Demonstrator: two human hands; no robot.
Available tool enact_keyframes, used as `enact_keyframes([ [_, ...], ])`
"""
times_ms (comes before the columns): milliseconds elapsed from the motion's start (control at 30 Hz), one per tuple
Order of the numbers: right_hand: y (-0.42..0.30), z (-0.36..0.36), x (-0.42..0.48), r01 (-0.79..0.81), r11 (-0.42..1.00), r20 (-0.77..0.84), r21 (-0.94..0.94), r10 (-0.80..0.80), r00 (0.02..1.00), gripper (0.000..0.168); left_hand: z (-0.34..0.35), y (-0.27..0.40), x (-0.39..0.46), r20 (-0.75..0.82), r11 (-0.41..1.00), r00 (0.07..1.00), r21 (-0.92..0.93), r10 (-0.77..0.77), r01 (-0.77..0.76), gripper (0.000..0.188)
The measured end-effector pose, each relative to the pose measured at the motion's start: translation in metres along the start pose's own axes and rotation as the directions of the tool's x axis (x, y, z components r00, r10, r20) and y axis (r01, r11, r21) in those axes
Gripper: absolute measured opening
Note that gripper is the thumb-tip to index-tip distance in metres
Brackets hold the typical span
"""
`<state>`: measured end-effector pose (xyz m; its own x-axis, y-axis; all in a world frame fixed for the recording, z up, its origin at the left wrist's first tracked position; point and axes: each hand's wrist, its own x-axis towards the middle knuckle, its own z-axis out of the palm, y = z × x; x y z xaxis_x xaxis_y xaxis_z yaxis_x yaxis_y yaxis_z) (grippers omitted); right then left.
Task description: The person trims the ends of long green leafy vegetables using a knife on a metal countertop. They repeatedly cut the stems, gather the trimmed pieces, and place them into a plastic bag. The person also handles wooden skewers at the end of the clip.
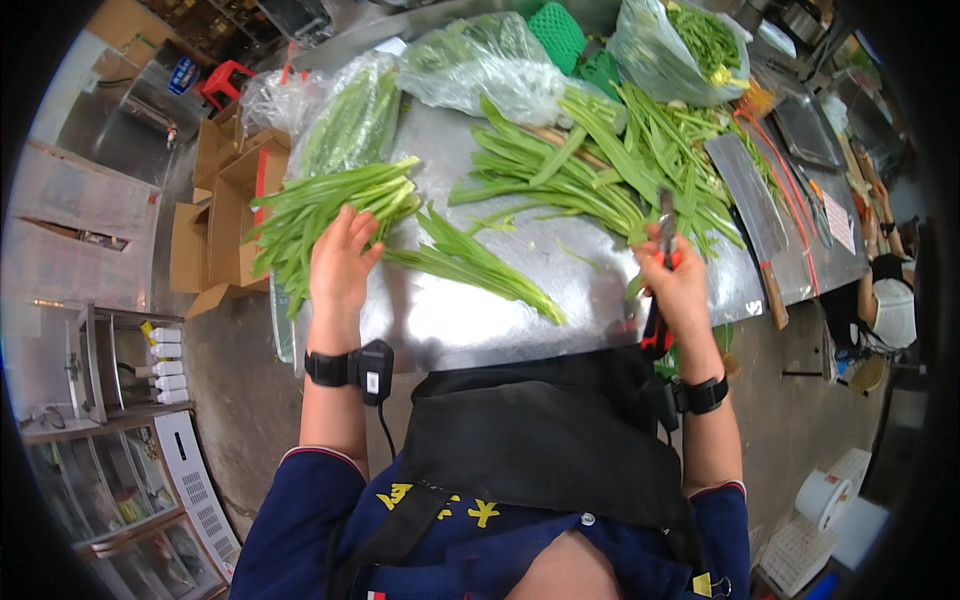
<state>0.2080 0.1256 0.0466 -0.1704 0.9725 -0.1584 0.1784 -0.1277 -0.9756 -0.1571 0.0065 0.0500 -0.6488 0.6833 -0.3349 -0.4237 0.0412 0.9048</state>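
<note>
My left hand (341, 259) rests with its fingers apart against a pile of long leafy green stalks (352, 195) at the left of the steel table (480, 330). In my right hand (675, 277) is a cutting tool with red and black handles (666, 217), its short metal end pointing away from me; whether it is scissors or pliers I cannot tell. A few loose leafy stalks (480, 277) lie between my hands. Beyond my right hand spreads a larger heap of the same greens (555, 176), partly touching my fingers.
Plastic bags of greens (480, 67) line the back. A cleaver (746, 195) with a wooden handle, scissors (817, 210) and a metal tray (806, 127) lie at right. Cardboard boxes (217, 225) stand left of the table. Another person (889, 292) is at the far right.
</note>
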Motion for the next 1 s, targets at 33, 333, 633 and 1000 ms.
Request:
enact_keyframes([
  [33,0.003,-0.009,0.005,0.047,0.996,-0.060,-0.077,-0.052,0.997,0.023,-0.001,-0.006,-0.012,0.074,0.995,0.997,0.096,-0.035,0.027,0.047],
  [333,0.015,0.055,-0.024,0.261,0.866,0.418,-0.427,-0.066,0.906,0.036,0.044,-0.081,-0.084,0.417,0.858,0.751,0.218,-0.512,0.464,0.029],
  [633,-0.001,0.057,-0.044,-0.319,0.941,0.540,0.116,0.210,0.815,0.030,0.069,-0.075,-0.093,0.557,0.924,0.738,0.261,-0.381,0.280,0.030],
  [1000,-0.013,0.051,-0.041,-0.400,0.899,0.526,0.176,0.257,0.811,0.016,0.087,-0.073,-0.084,0.614,0.976,0.767,0.208,-0.186,0.070,0.025],
])
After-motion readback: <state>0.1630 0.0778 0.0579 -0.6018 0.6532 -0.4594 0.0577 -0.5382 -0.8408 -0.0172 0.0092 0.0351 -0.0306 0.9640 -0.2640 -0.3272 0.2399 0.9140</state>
